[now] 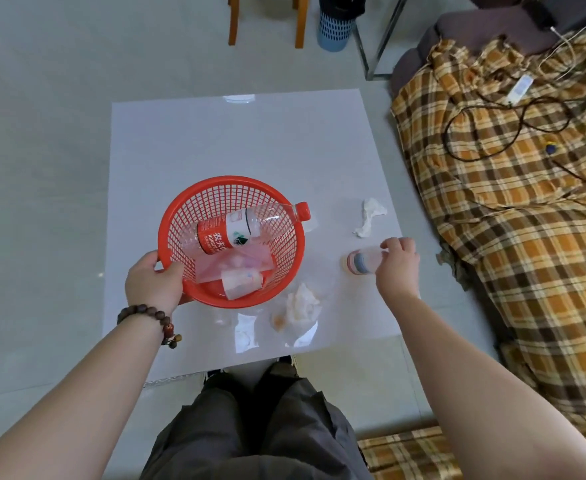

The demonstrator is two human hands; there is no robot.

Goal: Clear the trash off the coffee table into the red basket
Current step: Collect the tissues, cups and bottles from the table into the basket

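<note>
Gripping: left hand (153, 284) curls round the near-left rim of the red basket (231, 241), thumb inside the mesh, fingers under the outer wall; a beaded bracelet (149, 318) sits on that wrist.
Right hand: right hand (397, 265) is closed over the end of a small clear cup (359, 261), which lies on its side near the table's right edge; fingers wrapped round it, cup touching or just off the surface, cannot tell which.
Basket: sits over the near-left part of the coffee table (250, 143), tilted slightly toward the person.
Basket contents: a plastic water bottle (239, 228) with red label lies across it, red cap poking past the right rim; below it a clear plastic bag (236, 266) and a paper cup (241, 284) on its side.
Trash on table: one crumpled white tissue (369, 216) beyond the right hand, well apart from the basket; a second crumpled tissue (302, 303), stained orange, just beside the basket's near-right rim.
Surroundings: sofa with plaid cover (513, 188) to the right, cables lying on it; a blue bin (335, 27) and wooden chair legs (267, 20) on the floor beyond the table.
</note>
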